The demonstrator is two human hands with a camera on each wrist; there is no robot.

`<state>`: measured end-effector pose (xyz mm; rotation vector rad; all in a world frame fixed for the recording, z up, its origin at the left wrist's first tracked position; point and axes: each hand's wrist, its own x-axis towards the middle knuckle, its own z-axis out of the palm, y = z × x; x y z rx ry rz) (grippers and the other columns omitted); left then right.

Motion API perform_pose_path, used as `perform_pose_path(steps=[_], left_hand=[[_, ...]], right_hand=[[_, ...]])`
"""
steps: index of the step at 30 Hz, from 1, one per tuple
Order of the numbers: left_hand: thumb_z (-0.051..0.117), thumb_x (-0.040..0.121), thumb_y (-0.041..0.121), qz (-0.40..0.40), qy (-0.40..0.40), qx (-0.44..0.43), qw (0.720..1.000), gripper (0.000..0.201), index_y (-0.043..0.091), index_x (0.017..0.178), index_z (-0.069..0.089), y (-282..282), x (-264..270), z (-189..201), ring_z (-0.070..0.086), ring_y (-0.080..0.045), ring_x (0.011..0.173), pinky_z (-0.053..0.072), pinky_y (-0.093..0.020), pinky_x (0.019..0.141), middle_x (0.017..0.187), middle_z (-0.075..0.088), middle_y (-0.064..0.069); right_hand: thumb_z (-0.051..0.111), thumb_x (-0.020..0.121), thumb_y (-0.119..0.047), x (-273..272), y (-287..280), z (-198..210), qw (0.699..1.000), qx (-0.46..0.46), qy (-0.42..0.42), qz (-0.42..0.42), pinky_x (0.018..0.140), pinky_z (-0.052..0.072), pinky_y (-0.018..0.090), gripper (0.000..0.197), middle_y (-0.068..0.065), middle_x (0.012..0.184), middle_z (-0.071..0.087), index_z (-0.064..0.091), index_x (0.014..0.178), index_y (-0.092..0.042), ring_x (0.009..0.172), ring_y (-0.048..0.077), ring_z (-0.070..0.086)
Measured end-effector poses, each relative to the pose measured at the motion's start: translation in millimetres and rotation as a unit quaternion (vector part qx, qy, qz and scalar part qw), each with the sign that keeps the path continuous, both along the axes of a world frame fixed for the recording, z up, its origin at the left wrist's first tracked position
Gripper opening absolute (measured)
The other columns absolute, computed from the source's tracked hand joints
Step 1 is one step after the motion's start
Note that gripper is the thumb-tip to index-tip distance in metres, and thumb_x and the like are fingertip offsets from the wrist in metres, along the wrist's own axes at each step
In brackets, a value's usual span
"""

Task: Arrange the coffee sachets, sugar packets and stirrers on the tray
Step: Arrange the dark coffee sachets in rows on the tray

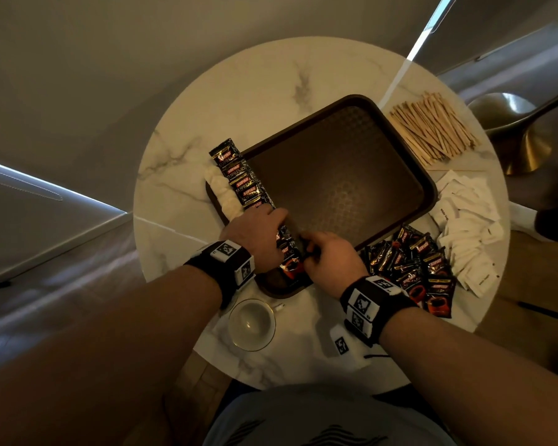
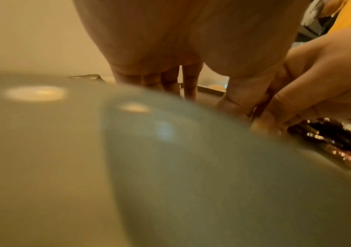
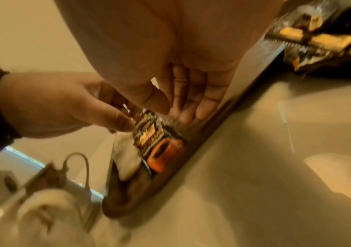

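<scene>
A brown tray [image 1: 351,175] lies on a round marble table [image 1: 239,91]. Along the tray's left edge runs a row of overlapping black coffee sachets [image 1: 245,181], with a row of white sugar packets [image 1: 223,191] beside it. At the near end of that row, my left hand [image 1: 279,228] and right hand [image 1: 308,252] meet over one coffee sachet [image 1: 290,265]. In the right wrist view both hands pinch the upper end of this coffee sachet [image 3: 162,147], which lies against the tray rim [image 3: 212,127]. Wooden stirrers [image 1: 432,127] lie heaped on the table beyond the tray's far right corner.
Loose coffee sachets [image 1: 413,268] are piled on the table right of the tray's near corner, with loose white sugar packets [image 1: 467,226] behind them. A white cup [image 1: 252,323] stands near the table's front edge, under my left wrist. A gold pedestal base [image 1: 512,130] stands off the table's right side.
</scene>
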<state>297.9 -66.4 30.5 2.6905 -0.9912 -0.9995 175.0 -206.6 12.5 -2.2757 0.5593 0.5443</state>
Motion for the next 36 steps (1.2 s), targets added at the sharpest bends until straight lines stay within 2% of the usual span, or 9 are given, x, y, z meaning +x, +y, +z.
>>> perform_pose_path(steps=[5, 8, 11, 15, 19, 22, 25, 28, 36], left_hand=[[0.066, 0.090, 0.023, 0.125, 0.001, -0.146, 0.981, 0.028, 0.026, 0.118, 0.063, -27, -18, 27, 0.059, -0.010, 0.088, 0.053, -0.031, 0.082, 0.088, 0.056, 0.014], [0.068, 0.089, 0.024, 0.180, 0.030, -0.189, 0.965, 0.015, 0.029, 0.102, 0.064, -53, -42, 45, 0.060, -0.006, 0.073, 0.051, -0.027, 0.070, 0.076, 0.062, 0.010], [0.072, 0.085, 0.033, 0.198, 0.088, -0.144, 0.965, 0.017, 0.034, 0.098, 0.062, -74, -84, 41, 0.065, -0.008, 0.080, 0.051, -0.027, 0.072, 0.083, 0.067, 0.013], [0.078, 0.081, 0.047, 0.213, 0.172, 0.000, 0.962, 0.072, 0.021, 0.143, 0.054, -95, -141, 12, 0.064, -0.018, 0.113, 0.053, -0.032, 0.094, 0.130, 0.066, 0.001], [0.089, 0.074, 0.035, 0.319, 0.177, -0.033, 0.930, 0.076, 0.021, 0.140, 0.054, -123, -170, -3, 0.062, -0.016, 0.104, 0.046, -0.023, 0.080, 0.120, 0.064, 0.003], [0.089, 0.072, 0.009, 0.403, 0.187, -0.102, 0.890, 0.053, 0.023, 0.114, 0.060, -141, -181, -6, 0.065, 0.006, 0.078, 0.041, -0.005, 0.056, 0.091, 0.063, 0.014], [0.086, 0.070, -0.003, 0.462, 0.207, -0.143, 0.850, 0.058, 0.019, 0.117, 0.061, -151, -188, -11, 0.063, 0.014, 0.061, 0.044, -0.006, 0.050, 0.086, 0.068, 0.012], [0.086, 0.068, -0.009, 0.504, 0.202, -0.163, 0.824, 0.070, 0.024, 0.123, 0.057, -153, -189, -14, 0.064, 0.006, 0.066, 0.046, -0.006, 0.051, 0.089, 0.069, 0.010], [0.088, 0.067, 0.001, 0.504, 0.179, -0.174, 0.827, 0.064, 0.023, 0.123, 0.065, -151, -191, -17, 0.067, -0.010, 0.090, 0.046, -0.006, 0.056, 0.108, 0.072, 0.003]], right_hand=[[0.060, 0.099, -0.021, -16, -51, 35, 0.995, -0.005, -0.089, -0.031, 0.089, 0.051, 0.029, 0.027, -0.012, 0.113, 0.065, 0.069, 0.123, -0.030, 0.103, 0.009, 0.060], [0.067, 0.096, -0.024, -40, -106, 53, 0.995, -0.040, -0.080, -0.041, 0.089, 0.052, 0.032, 0.024, -0.014, 0.111, 0.063, 0.069, 0.118, -0.033, 0.102, 0.008, 0.060], [0.078, 0.086, -0.028, -71, -162, 54, 0.994, -0.098, -0.038, 0.037, 0.088, 0.054, 0.032, 0.043, -0.009, 0.119, 0.062, 0.065, 0.126, -0.034, 0.103, 0.011, 0.060], [0.080, 0.080, -0.045, -106, -199, 43, 0.960, -0.181, 0.022, 0.213, 0.096, 0.054, 0.032, 0.084, -0.009, 0.142, 0.049, 0.038, 0.153, -0.038, 0.124, 0.015, 0.052], [0.077, 0.080, -0.049, -104, -199, 24, 0.926, -0.208, -0.020, 0.316, 0.105, 0.048, 0.040, 0.104, -0.001, 0.156, 0.041, 0.018, 0.164, -0.032, 0.133, 0.023, 0.047], [0.071, 0.086, -0.048, -91, -195, 11, 0.913, -0.197, -0.052, 0.353, 0.105, 0.045, 0.042, 0.097, 0.000, 0.155, 0.041, 0.016, 0.164, -0.028, 0.133, 0.025, 0.048], [0.071, 0.089, -0.040, -85, -193, 0, 0.917, -0.167, -0.050, 0.358, 0.105, 0.048, 0.040, 0.087, 0.001, 0.151, 0.046, 0.025, 0.162, -0.024, 0.132, 0.026, 0.050], [0.069, 0.092, -0.033, -82, -190, -6, 0.933, -0.111, -0.051, 0.338, 0.108, 0.049, 0.039, 0.075, 0.000, 0.151, 0.046, 0.034, 0.157, -0.025, 0.134, 0.026, 0.050], [0.066, 0.097, -0.032, -77, -181, -2, 0.944, -0.050, -0.050, 0.322, 0.108, 0.047, 0.035, 0.073, -0.001, 0.157, 0.041, 0.028, 0.160, -0.028, 0.135, 0.022, 0.052]])
